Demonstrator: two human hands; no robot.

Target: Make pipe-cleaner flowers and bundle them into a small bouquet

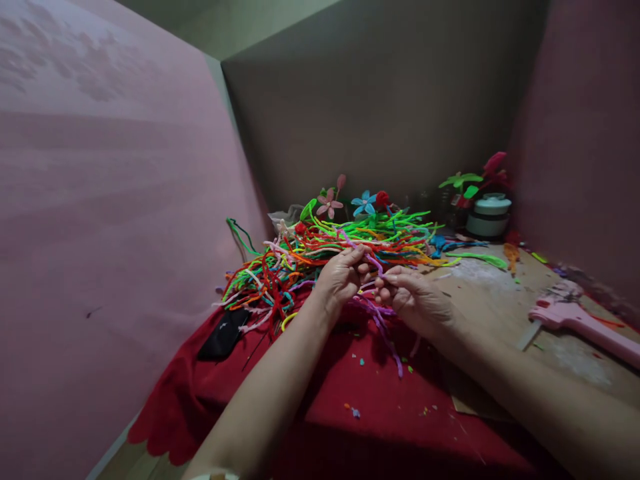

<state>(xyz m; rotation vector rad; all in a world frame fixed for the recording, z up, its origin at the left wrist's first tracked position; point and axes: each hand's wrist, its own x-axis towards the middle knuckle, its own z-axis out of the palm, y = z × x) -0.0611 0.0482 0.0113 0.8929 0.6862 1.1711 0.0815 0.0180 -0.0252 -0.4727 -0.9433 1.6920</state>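
A purple pipe cleaner (374,263) stretches between my two hands above the table. My left hand (344,273) pinches it with thumb and forefinger, and one end sticks up past the fingers. On the right, my right hand (413,297) has its fingertips closed on the lower part. Behind and to the left of the hands spreads a big tangled heap of pipe cleaners (320,243) in green, red, orange, white and pink. More purple pipe cleaners (383,327) lie on the red cloth just beneath my hands.
A pink glue gun (583,317) lies on the cardboard (480,300) at the right. A black phone (224,335) rests at the cloth's (350,400) left edge. Pipe-cleaner flowers (329,203) stand at the back, near a pale green-lidded jar (489,215). Small scraps dot the cloth.
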